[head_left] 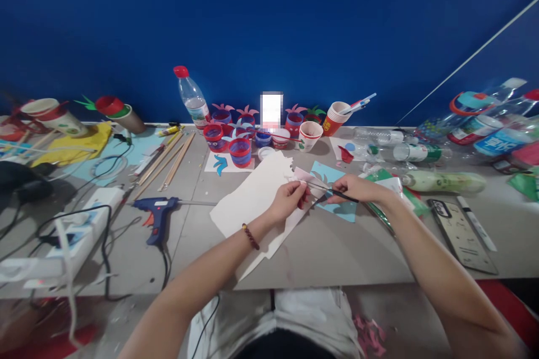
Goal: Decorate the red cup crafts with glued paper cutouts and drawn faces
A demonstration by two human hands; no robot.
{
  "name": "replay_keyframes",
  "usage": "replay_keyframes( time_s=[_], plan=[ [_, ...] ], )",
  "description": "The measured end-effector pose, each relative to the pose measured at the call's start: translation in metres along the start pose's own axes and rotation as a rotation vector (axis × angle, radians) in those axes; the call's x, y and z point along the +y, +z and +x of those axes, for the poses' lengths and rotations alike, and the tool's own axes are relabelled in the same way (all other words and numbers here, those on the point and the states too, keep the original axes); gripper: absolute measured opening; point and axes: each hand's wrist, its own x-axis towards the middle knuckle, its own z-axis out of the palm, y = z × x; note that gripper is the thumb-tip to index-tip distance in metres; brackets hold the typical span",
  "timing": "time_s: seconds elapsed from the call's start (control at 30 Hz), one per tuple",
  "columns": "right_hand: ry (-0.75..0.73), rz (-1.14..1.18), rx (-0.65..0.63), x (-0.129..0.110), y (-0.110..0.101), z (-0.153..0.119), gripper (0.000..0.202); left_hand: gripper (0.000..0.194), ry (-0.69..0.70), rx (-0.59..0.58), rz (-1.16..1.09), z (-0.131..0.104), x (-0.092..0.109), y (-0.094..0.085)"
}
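My left hand (pixel 288 200), with a beaded bracelet at the wrist, pinches a small pale pink piece of paper (pixel 304 175) above a large white sheet (pixel 248 196). To its right, my right hand (pixel 346 188) grips dark-handled scissors (pixel 337 194), whose blades point left toward the pink paper. How far the blades are apart is too small to tell. Under and behind the scissors lies light blue paper (pixel 343 210) with cut-out shapes.
A blue glue gun (pixel 158 216) and a power strip (pixel 80 235) with cables lie left. Painted cups (pixel 240 152), a bottle (pixel 193 102) and a white-and-green cup (pixel 310 136) stand behind. Plastic bottles (pixel 421 152), a phone (pixel 461 235) and a marker (pixel 476 224) are right.
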Motion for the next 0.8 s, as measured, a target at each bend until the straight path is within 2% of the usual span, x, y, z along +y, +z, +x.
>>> replay_keyframes(
  time_s=[0.13, 0.23, 0.33, 0.47, 0.63, 0.8],
  plan=[
    [0.034, -0.087, -0.013, -0.018, -0.008, 0.004, 0.044, 0.049, -0.003, 0.006, -0.028, 0.002, -0.001, -0.002],
    [0.001, -0.168, -0.004, -0.023, -0.015, 0.005, 0.045, 0.047, -0.012, -0.003, -0.033, 0.001, -0.001, -0.002],
    [-0.044, -0.244, 0.014, -0.022, -0.024, 0.007, 0.047, 0.045, -0.027, -0.021, -0.028, 0.0, -0.001, -0.003],
    [-0.024, -0.325, -0.007, -0.019, -0.031, 0.011, 0.047, 0.046, -0.022, -0.006, -0.022, -0.001, 0.0, -0.002],
    [-0.018, -0.317, -0.06, -0.019, -0.03, 0.013, 0.048, 0.048, -0.005, -0.013, 0.008, -0.002, -0.001, -0.002],
    [-0.047, -0.35, -0.055, -0.016, -0.026, 0.014, 0.049, 0.046, -0.014, 0.011, 0.007, -0.001, -0.003, -0.002]
  ],
)
